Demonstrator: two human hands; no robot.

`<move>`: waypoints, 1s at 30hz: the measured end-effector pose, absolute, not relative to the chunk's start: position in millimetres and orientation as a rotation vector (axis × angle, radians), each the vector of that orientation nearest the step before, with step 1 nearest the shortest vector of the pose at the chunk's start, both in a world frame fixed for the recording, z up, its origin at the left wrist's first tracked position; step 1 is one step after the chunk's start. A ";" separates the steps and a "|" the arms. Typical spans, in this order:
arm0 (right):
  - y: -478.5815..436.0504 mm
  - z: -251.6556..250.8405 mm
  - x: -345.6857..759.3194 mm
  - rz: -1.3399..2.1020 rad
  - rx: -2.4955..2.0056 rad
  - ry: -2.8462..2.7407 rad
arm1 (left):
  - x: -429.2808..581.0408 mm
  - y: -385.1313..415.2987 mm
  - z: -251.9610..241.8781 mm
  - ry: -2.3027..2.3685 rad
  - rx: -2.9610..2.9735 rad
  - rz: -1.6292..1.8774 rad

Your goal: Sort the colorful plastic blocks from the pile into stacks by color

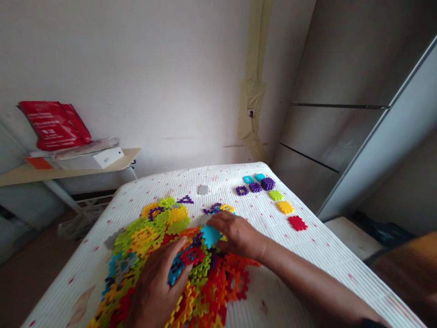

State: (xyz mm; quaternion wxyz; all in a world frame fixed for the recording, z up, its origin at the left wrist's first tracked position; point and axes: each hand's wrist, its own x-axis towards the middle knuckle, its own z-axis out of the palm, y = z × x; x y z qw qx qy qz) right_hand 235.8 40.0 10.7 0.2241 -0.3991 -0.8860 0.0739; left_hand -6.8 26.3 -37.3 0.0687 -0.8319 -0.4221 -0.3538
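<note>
left hand (159,287): fingers (180,248) spread wide on blue tile (175,269), grip unclear
right hand (239,234): fingers (221,219) narrower, on cyan tile (210,236), grip unclear
pile: interlocking plastic tiles (146,241) under both hands, on white mattress (273,291)
beyond: separate tile group (268,184) near mattress's far corner

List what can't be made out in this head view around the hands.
The left hand: its wrist and the pieces under its palm, cut off by the bottom edge and hidden by the hand.
The right hand: whether it grips the cyan piece, hidden by its fingers.
The pile of interlocking plastic pieces: near end cut off by the bottom edge.
The white box: lettering too small.
</note>
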 end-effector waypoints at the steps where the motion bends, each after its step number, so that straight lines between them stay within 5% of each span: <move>1: 44.8 11.4 249.2 0.171 -1.138 -2.405 | -8.1 27.6 -37.2 -1.288 -2.485 -1.062; 14: 199.0 57.5 439.4 -0.244 -2.343 -2.041 | -19.2 34.6 -34.3 -1.340 -2.351 -1.005; 30: 260.4 21.9 445.2 -0.001 -2.513 -2.394 | -50.7 44.2 -67.0 -1.531 -2.358 -1.111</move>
